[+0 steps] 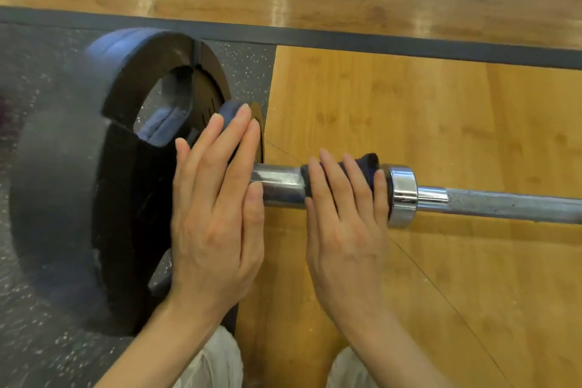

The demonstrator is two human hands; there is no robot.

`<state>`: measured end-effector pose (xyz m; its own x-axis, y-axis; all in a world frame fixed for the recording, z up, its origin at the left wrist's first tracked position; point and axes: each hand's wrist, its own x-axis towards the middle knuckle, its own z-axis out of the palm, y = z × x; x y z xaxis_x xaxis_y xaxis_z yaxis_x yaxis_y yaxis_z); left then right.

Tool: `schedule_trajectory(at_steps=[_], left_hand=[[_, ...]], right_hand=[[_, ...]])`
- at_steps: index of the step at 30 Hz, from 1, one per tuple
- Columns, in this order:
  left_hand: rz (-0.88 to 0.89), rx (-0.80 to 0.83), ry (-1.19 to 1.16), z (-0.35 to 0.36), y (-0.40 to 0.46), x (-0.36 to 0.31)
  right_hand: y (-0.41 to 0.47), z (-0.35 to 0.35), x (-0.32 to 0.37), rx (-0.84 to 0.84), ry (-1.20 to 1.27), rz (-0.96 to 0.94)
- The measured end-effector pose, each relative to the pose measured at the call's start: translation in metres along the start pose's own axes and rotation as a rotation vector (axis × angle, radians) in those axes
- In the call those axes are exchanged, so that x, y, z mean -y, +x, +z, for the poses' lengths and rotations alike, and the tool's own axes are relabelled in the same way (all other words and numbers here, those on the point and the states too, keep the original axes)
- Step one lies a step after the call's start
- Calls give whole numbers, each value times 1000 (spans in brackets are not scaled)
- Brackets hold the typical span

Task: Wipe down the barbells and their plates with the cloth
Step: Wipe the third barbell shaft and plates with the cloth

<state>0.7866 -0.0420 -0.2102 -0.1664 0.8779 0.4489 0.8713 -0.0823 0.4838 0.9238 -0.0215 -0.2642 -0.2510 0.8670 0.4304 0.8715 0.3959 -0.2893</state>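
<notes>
The left hand (214, 198) pressed flat, fingers straight, on the plates (126, 186) at nine o'clock, probably steadying them; the right hand (346, 214) curled the cloth (370, 164) round the barbell (472, 201), wiping.

plates (78, 186) black | cloth (368, 164) dark blue | bar (504, 203) silver | mat (37, 353) grey, white-speckled
</notes>
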Motion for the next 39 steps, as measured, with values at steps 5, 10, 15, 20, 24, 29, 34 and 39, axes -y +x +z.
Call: schedule_trajectory(at_steps=[5,10,15,20,24,29,34,39], left_hand=[[-2,37,4,-1,3,1],[-13,16,19,0,8,1],[2,27,3,1,10,1],[-8,10,-6,2,12,1],[-17,3,7,2,14,0],[-11,3,11,1,15,0],[-15,9,25,1,17,0],[-12,5,6,2,17,1]], right_hand=[[14,15,11,78,22,-219],[4,-11,-18,64,-64,-26],[13,19,29,88,48,-206],[-6,-13,-32,85,-124,-135],[7,8,12,55,-7,-48],[0,1,3,110,-54,-157],[47,8,17,168,-65,-14],[44,9,18,155,-67,11]])
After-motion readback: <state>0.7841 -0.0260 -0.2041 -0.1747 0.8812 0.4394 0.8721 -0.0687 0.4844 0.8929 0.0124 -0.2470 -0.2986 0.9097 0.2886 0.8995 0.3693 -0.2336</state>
